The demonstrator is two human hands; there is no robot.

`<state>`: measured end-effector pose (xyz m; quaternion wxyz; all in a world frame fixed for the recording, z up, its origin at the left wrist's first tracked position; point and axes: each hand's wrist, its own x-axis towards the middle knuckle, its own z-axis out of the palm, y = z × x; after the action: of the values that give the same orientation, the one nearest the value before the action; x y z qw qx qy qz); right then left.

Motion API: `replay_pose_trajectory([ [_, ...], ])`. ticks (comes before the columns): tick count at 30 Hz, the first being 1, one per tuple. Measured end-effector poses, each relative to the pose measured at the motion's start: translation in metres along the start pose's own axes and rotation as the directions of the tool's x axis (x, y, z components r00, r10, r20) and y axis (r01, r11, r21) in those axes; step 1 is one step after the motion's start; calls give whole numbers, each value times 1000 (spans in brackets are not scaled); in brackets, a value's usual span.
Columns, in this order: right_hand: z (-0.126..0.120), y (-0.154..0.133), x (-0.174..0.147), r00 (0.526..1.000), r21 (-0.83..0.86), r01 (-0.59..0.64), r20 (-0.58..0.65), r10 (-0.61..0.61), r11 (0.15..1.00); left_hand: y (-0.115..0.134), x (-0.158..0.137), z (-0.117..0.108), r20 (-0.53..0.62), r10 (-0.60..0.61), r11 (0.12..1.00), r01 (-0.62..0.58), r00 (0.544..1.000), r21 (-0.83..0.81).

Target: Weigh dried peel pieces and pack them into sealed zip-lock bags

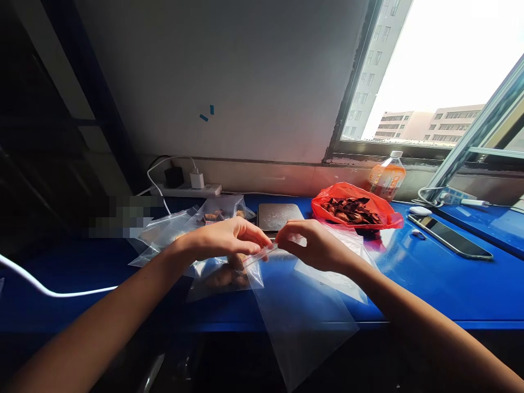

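Observation:
Between my two hands hangs a clear zip-lock bag [305, 316], flat, its lower part drooping over the table's front edge. My left hand [227, 237] pinches the zip end, where a red line shows. At the other side of that same edge, the fingertips of my right hand [309, 243] are closed on the bag. Under my left hand lies a filled clear bag [225, 281] with brown lumps inside. Just behind the hands sits a small silver scale [279, 216]. A red plastic bag [395, 219] stands open behind my right hand, holding dark brown dried pieces [352, 210].
More clear bags [159, 232] lie to the left, and a stack of clear bags [352, 262] is under my right forearm. A phone [450, 236], an earbud [418, 234] and its case [420, 210] rest on the right. Behind are a drink bottle [388, 177] and a power strip [186, 190].

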<state>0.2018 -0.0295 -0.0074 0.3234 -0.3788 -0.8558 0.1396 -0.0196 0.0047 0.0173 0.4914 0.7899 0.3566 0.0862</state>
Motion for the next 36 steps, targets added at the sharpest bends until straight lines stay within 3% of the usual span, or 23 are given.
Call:
replay_pose_trajectory([
  [5,0,-1,0,999,-4,-14,48,15,1000,3,0,4,-23,48,989,-45,999,144],
  [17,2,-4,-1,998,49,-23,57,20,999,3,7,14,-158,64,983,-34,985,182],
  [25,4,-2,-2,998,64,-13,56,9,998,8,5,21,-185,177,948,-117,967,296],
  [29,1,-2,-1,998,51,-25,67,22,998,5,5,18,-136,192,939,-142,972,314],
  [36,5,-1,-2,998,22,-34,50,33,999,4,6,20,-164,124,961,-77,979,264],
])
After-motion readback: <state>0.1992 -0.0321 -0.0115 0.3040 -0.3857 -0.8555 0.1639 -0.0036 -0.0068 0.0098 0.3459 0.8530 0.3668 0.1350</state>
